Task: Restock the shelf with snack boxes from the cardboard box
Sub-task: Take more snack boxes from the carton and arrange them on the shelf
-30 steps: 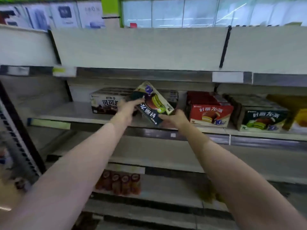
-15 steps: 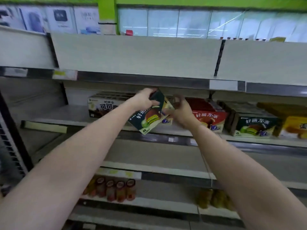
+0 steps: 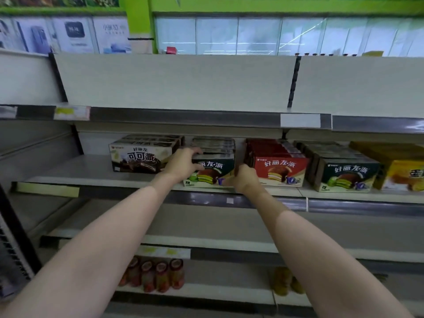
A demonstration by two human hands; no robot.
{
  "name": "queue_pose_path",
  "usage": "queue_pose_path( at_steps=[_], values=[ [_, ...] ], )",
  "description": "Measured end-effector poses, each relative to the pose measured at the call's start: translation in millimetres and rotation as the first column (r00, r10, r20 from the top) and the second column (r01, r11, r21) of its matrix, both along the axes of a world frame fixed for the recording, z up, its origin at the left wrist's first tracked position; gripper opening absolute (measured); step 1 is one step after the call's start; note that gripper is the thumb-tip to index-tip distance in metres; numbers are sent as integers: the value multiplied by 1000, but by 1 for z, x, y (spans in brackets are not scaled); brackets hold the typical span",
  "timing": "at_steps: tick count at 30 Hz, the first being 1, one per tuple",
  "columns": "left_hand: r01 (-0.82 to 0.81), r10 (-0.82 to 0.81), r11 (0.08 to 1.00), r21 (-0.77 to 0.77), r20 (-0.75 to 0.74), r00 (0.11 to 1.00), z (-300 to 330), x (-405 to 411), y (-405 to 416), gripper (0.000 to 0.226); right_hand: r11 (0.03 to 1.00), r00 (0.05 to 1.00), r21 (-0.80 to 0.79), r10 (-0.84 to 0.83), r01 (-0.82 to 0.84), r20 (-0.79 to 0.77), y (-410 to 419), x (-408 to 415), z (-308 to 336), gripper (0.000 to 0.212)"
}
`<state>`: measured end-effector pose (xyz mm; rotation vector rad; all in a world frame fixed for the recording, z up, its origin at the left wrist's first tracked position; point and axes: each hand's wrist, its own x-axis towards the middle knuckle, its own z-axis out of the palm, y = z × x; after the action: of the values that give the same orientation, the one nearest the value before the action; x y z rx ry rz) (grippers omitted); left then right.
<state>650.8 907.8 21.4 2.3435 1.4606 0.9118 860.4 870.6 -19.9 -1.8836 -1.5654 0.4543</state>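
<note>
One green snack box [image 3: 212, 172], tilted a second ago, now stands upright on the shelf [image 3: 91, 173]; my left hand [image 3: 183, 162] and right hand [image 3: 244, 179] grasp its corners, nearly placed.

Snack boxes [image 3: 211, 173]: printed cardboard, smooth, slightly glossy.
Shelf [image 3: 91, 173]: painted metal, matt pale grey (front edge strip looks like shiny plastic).
Bottles [image 3: 158, 275]: glossy, with printed labels; material unclear.

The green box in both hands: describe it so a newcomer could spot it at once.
Look at the stocked middle shelf. Between the brown box and the red box stands the green box, gripped by the left hand and right hand. The other green box is untouched.
</note>
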Motion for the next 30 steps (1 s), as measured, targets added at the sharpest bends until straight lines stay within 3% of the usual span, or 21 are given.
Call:
queue_pose_path(
  at_steps=[3,7,15,17,22,25,30],
  values=[
    [-50,48,998,48,35,998,-14,0,7,59,999,999,10,-41,41,-5,7,0,-8,57],
    [-75,79,994,81,-44,996,-28,0,16,71,999,998,3,-54,54,30,16,-5,-12,55],
    [-151,172,962,227,-75,982,-54,5,32,74,995,995,50,-93,91,35,25,-14,-21,66],
    [-160,169,957,241,-18,985,-60,7,33,77,995,996,42,-93,92,17,28,-13,-20,67],
    [-90,87,996,-9,382,920,-62,8,40,108,996,997,68,-59,61,-43,33,-9,-20,67],
    [-99,140,988,-120,410,901,-60,5,44,97,997,998,79,-13,18,-59,32,-8,-21,66],
    [-101,139,988,-119,375,917,-64,3,42,88,996,998,91,7,-2,-62,28,-6,-22,63]
  ],
)
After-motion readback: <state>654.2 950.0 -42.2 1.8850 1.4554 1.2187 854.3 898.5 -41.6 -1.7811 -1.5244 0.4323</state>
